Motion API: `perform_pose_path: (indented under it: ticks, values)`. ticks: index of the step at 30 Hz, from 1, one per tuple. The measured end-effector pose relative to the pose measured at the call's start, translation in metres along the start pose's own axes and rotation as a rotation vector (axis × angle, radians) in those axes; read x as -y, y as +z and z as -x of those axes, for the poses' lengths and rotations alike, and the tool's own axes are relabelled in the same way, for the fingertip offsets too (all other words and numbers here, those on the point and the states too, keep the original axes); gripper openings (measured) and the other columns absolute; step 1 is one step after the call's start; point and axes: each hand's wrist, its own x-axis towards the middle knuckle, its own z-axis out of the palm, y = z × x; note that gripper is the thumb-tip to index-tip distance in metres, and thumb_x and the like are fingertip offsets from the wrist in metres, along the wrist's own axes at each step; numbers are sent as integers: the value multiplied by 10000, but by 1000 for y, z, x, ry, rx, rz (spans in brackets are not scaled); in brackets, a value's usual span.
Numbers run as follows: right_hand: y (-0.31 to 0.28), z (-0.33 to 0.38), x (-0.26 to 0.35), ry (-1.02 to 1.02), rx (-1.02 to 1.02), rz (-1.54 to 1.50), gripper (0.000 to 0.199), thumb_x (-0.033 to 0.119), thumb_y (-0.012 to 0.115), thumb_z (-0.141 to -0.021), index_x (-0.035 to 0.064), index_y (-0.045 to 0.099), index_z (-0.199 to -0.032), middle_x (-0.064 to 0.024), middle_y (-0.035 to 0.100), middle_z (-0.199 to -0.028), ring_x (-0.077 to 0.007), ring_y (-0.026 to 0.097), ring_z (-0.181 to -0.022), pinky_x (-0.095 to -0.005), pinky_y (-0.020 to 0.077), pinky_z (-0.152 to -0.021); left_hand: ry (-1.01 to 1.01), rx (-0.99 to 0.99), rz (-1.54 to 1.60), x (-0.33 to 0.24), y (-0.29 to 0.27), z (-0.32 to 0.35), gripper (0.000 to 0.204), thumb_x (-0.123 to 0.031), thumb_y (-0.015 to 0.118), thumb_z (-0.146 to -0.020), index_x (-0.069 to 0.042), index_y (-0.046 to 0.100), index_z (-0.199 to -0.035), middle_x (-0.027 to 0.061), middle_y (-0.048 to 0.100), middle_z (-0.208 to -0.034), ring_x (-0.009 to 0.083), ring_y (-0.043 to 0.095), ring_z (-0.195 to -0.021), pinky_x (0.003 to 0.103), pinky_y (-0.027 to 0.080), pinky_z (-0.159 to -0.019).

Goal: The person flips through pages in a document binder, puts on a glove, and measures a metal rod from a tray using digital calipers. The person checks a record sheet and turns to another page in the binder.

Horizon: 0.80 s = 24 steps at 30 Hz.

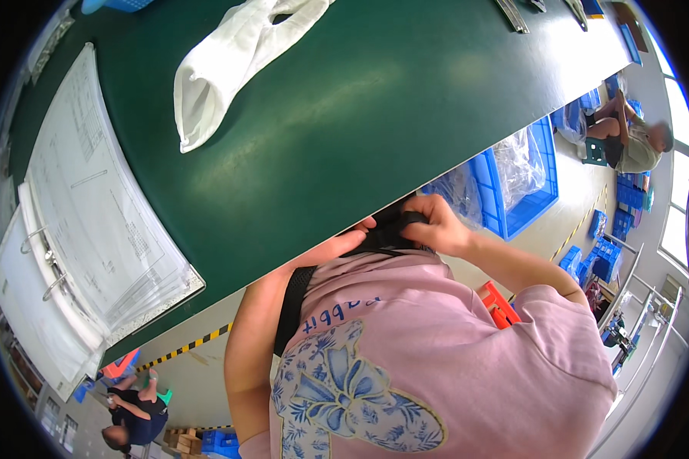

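At my waist, just below the table edge, is a black fabric waist pouch (384,234) with a wide black strap (289,310) running round my left side. My right hand (438,222) is closed on the pouch's upper right part, its fingers bent into the dark cloth. Against the other end of the pouch, my left hand (343,244) grips its edge; part of those fingers is hidden by the cloth and the table. Inside the pouch nothing can be made out. On the green table (306,164) lies a limp white cloth piece (233,69), shaped like a sleeve.
An open ring binder (111,222) with drawing sheets lies at the table's left. Blue crates (524,187) holding clear plastic bags stand beyond the right edge. Metal parts (513,15) lie at the far right. Seated people (639,145) work at right and lower left (138,413).
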Motion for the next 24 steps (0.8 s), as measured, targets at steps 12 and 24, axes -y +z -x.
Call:
perform_pose_path:
  ticks: [12,24]
  values:
    - [11,12,2,-279,-126,439,200,131,528,-841,-55,583,-887,-253,599,-818,-405,578,-802,-440,456,-715,-148,40,71,-9,24,-10,385,-124,790,-699,-27,654,-1046,38,599,-842,151,575,-865,279,453,-864]
    - [-5,-4,14,84,-17,-125,159,90,701,-759,28,559,-722,-23,564,-640,-94,545,-562,-233,422,-527,-266,50,37,-19,18,-12,415,-252,842,-659,-38,682,-977,48,669,-932,178,612,-923,305,452,-892]
